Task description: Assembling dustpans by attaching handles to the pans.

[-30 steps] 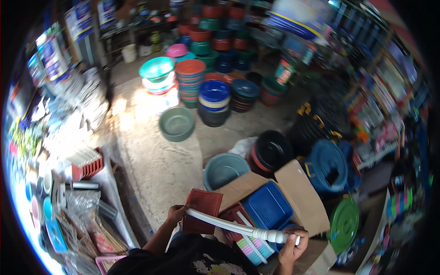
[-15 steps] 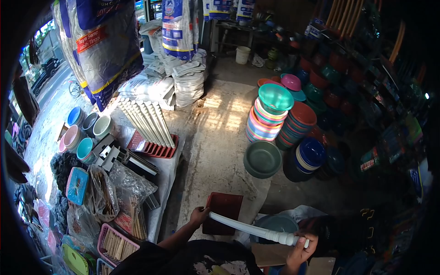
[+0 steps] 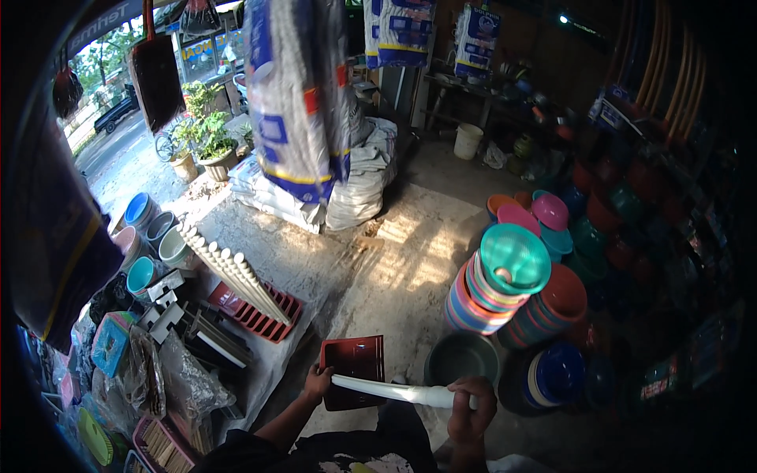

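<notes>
In front of me I hold a dustpan (image 3: 355, 359) with a dark red pan and a long white handle (image 3: 386, 389). My left hand (image 3: 318, 383) is closed at the handle's left end, beside the pan's lower left edge; the joint there is partly hidden by my fingers. My right hand (image 3: 471, 404) grips the thicker right end of the handle, whose tip shows between the fingers. The handle lies nearly level, sloping slightly down to the right.
Left stand several white poles (image 3: 240, 272) on slotted red bases (image 3: 288, 319), near small pails (image 3: 142, 272) and bagged goods. Stacked basins (image 3: 514, 260), a dark green tub (image 3: 461, 359) and blue tubs (image 3: 560, 374) stand to the right. Packaged mops (image 3: 296, 118) hang ahead.
The view has tilted up and shifted, showing potted plants and the street. Both hands and the dustpan now appear further left, and the handle lies more level. Both hands keep their hold.
</notes>
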Tool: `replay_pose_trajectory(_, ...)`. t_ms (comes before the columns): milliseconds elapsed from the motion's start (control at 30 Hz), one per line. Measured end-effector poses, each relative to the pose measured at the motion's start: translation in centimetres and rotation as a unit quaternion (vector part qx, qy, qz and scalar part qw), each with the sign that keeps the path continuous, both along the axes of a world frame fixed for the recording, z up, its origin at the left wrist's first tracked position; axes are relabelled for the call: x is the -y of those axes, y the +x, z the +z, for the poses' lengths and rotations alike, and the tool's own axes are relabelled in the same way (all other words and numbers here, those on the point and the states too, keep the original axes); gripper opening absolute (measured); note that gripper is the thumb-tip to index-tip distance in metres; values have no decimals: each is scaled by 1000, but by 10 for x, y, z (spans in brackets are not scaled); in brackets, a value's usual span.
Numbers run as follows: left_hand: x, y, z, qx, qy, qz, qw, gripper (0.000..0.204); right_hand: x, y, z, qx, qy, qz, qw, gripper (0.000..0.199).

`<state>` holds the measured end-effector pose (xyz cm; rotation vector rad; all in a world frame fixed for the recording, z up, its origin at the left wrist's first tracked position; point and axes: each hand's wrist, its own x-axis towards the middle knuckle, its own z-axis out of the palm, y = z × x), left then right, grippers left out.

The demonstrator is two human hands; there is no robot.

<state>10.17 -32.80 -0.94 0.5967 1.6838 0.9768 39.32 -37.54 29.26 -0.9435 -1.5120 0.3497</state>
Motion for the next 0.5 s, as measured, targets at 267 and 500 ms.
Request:
replay_pose_trajectory(267,-155,36,30,-16,69,69,995,54,-195,65,48,5,18,106,994,9)
replay_pose_trajectory(500,-250,35,42,10,69,158,985,47,-342,45,56,-22,1,203,979,10)
